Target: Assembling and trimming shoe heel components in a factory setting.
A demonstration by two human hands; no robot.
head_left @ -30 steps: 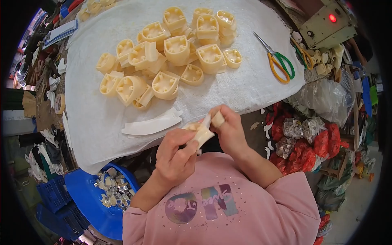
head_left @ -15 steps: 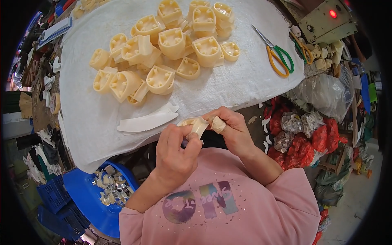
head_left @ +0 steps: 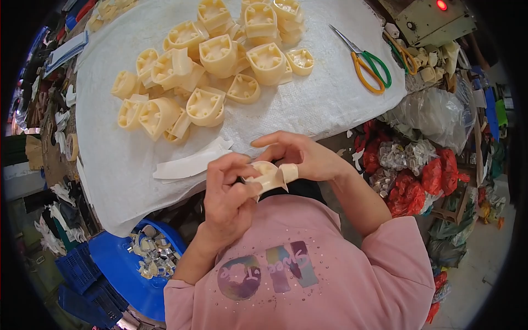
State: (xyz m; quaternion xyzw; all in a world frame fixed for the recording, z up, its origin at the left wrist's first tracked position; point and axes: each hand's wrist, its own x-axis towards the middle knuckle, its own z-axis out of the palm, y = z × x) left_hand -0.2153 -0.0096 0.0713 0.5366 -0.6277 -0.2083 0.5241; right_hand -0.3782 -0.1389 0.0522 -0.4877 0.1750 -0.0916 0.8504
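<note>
My left hand (head_left: 231, 192) is closed on a cream plastic shoe heel (head_left: 266, 180) above the table's near edge. A pale strip with a pointed end seems to lie along the heel's side; my fingers partly hide it. My right hand (head_left: 308, 157) is at the heel's right, its fingers apart and its wrapped thumb against the piece. One white curved strip (head_left: 190, 163) lies on the cloth just beyond my left hand. Farther back, several more cream heels (head_left: 217, 55) are heaped with their hollow, D-shaped faces showing.
Scissors (head_left: 366, 63) with orange and green handles lie on the white cloth (head_left: 330, 104) at right. A blue basin (head_left: 113, 261) of small shiny pieces stands below left. Red bags (head_left: 410, 190) and clear plastic sit at right. A metal box (head_left: 437, 22) with a red light is far right.
My right hand has spread its fingers, with the thumb still by the heel. The heel has turned in my left hand. The whole view has shifted slightly.
</note>
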